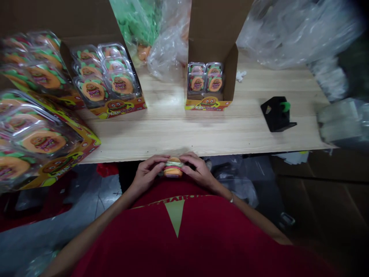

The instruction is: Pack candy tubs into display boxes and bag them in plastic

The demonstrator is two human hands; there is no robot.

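Both my hands meet just below the near edge of the wooden table (201,130), close to my red shirt. Between them sits a small burger-shaped toy (173,168) with orange bun and green and red layers. My left hand (148,171) grips its left side with curled fingers. My right hand (197,169) pinches its right side the same way. Straight ahead on the table stands an open cardboard display box (211,82) holding two stacks of burger toys in clear plastic shells.
A fuller display box (108,82) of packed burgers stands at the left, with more boxes (40,134) stacked at the far left. Clear plastic bags (161,34) lie at the back. A black tape dispenser (277,113) sits to the right.
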